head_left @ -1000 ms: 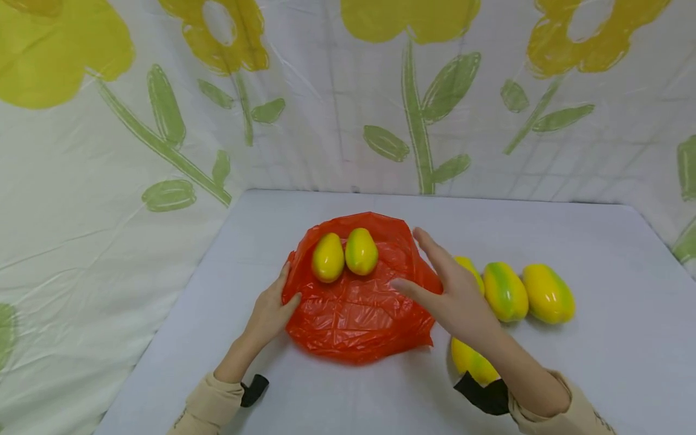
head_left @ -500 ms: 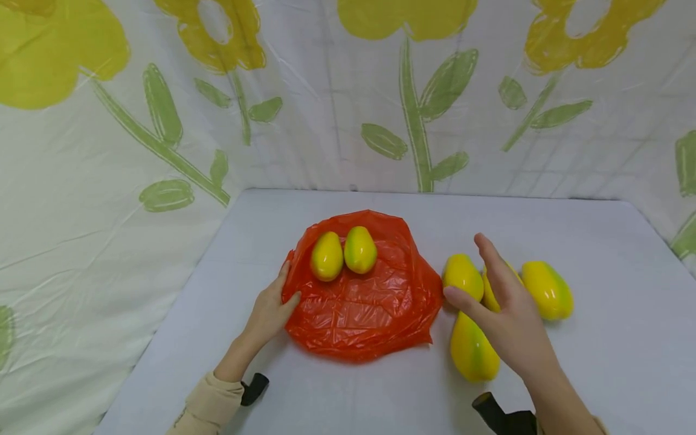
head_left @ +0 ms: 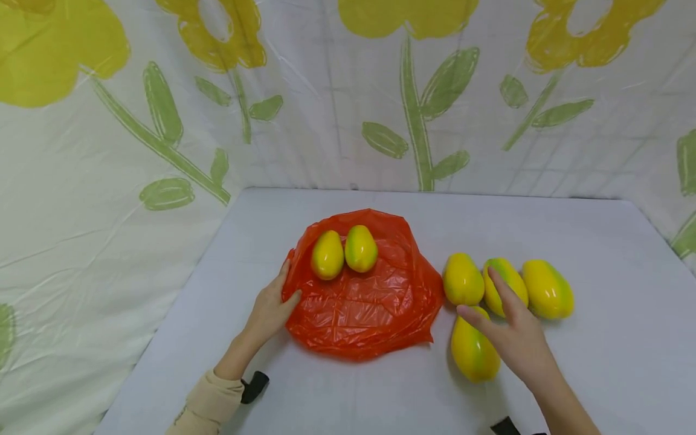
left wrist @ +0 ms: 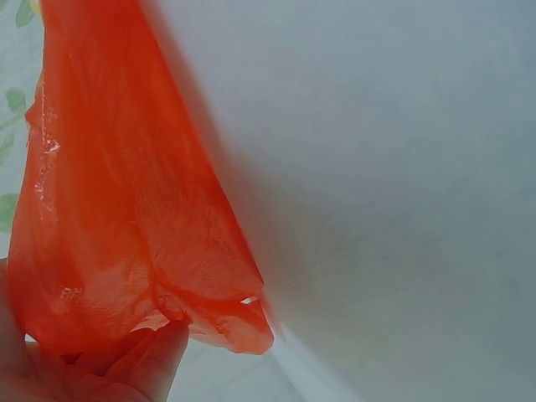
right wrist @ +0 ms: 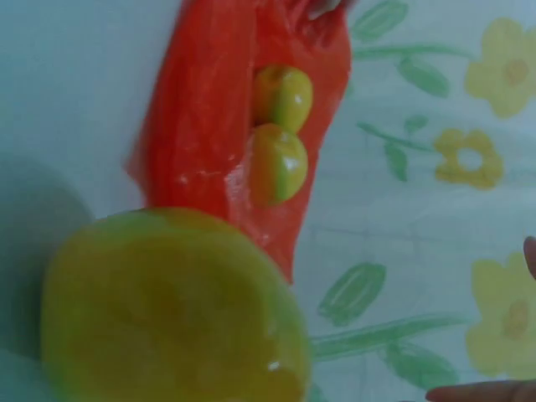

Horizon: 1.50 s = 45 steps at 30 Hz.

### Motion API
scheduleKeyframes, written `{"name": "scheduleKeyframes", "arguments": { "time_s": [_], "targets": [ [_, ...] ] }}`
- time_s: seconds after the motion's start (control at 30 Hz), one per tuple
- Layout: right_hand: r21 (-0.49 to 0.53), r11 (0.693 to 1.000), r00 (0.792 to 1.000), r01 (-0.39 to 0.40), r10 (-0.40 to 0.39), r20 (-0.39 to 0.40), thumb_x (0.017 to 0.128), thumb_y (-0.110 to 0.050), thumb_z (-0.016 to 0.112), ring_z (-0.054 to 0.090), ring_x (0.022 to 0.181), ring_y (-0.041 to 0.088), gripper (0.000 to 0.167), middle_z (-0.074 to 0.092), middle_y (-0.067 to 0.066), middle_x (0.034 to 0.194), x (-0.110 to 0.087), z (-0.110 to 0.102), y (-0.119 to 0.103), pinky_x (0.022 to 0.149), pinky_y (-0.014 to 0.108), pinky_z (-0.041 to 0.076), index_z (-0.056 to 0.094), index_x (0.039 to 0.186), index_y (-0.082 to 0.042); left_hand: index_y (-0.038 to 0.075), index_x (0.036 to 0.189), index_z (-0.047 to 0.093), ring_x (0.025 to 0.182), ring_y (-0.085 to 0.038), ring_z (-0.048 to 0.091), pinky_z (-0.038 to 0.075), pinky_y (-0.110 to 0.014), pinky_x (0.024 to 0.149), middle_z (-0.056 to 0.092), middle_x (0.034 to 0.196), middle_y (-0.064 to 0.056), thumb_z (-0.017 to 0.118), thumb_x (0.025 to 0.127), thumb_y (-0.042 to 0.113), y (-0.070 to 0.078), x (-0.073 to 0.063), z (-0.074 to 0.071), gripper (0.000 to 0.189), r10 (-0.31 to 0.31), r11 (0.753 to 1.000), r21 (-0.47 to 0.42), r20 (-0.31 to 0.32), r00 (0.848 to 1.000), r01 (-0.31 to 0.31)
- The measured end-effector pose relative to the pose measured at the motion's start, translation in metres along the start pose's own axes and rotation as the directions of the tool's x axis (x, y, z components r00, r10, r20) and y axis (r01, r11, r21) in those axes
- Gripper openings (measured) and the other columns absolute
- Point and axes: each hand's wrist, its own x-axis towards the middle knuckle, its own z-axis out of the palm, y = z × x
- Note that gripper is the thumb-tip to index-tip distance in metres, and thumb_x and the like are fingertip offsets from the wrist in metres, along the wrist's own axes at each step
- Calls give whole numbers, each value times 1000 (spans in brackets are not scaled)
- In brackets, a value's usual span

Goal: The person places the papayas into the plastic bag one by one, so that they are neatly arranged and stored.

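Observation:
A red plastic bag [head_left: 359, 320] lies spread on the table with its mouth held wide. Inside rest two glossy yellow-green papayas [head_left: 328, 255], side by side near the back. My left hand [head_left: 272, 305] grips the bag's left rim, thumb inside; the left wrist view shows the red film [left wrist: 109, 218] between thumb and fingers. My right hand [head_left: 522, 341], fingers apart and holding nothing, hovers beside a near papaya [head_left: 472, 356]. Whether it touches that fruit, I cannot tell. In the right wrist view a papaya [right wrist: 176, 310] looms large below the fingers' side, and fingertips [right wrist: 481, 391] show at the edge.
A row of three more papayas [head_left: 463, 280] stands right of the bag, the leftmost close to its rim. The white table [head_left: 391, 399] ends at a flower-printed curtain [head_left: 304, 121] behind. Black straps [head_left: 254, 386] hang at the wrists.
From over the bag's right side, my right hand has moved right and toward me, to the papayas outside. My left hand and the bag stay in place.

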Motion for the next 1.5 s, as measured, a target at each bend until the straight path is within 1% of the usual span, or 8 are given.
{"name": "scheduleKeyframes", "arguments": {
  "time_s": [0.1,0.27,0.5,0.63,0.8,0.97,1.23,1.5],
  "targets": [
    [-39,998,997,-57,59,51,90,-55,60,7,141,52,99,3,21,160,8,2,8,101,76,21,-4,157,-20,-2,153,17,133,-44,38,36,-57,105,34,150,-26,54,95,11,0,0,0,70,-2,1000,0,2,1000,2],
    [-79,995,993,-67,74,91,88,-54,62,10,140,54,103,4,24,159,15,3,23,101,74,23,-4,157,-15,-1,154,16,133,-44,38,36,-57,105,34,150,-27,54,95,11,0,1,0,70,-8,1000,-3,7,1000,8],
    [-132,989,990,-75,90,113,86,-53,65,11,138,56,106,5,25,159,15,5,39,100,76,21,-3,156,-10,-1,154,17,134,-44,38,35,-57,105,34,150,-26,54,95,10,-1,2,1,71,4,1000,0,2,1000,-4],
    [-154,986,990,-57,76,122,86,-51,67,11,137,57,108,5,27,158,14,4,45,100,76,20,-3,156,-8,-1,154,17,133,-44,38,36,-57,105,34,150,-26,54,95,10,-1,2,1,70,7,1000,-1,1,1000,-7],
    [-157,987,990,-18,40,136,83,-47,72,12,137,57,112,5,28,158,12,6,50,100,74,21,-3,156,-6,-1,154,17,133,-44,38,37,-57,104,33,150,-26,54,95,11,0,2,1,70,-10,1000,-3,4,1000,10],
    [-166,986,989,15,9,145,81,-44,74,13,137,56,113,7,30,157,12,8,54,101,73,21,1,155,0,-3,153,17,134,-45,37,37,-57,104,33,150,-27,53,95,11,0,1,0,70,-20,1000,3,8,1000,20],
    [-185,982,986,34,-3,164,80,-40,77,25,133,56,112,14,36,152,13,12,58,99,70,32,5,152,7,-1,154,17,133,-44,39,38,-56,103,34,150,-26,54,95,11,0,1,1,70,-9,1000,-1,1,1000,9],
    [-197,979,986,50,-18,163,77,-37,80,30,132,52,114,16,35,152,13,15,61,101,70,29,7,152,8,-2,153,17,134,-45,37,36,-57,104,32,150,-27,53,95,12,0,1,0,70,-16,1000,-3,4,1000,16]
  ]
}}
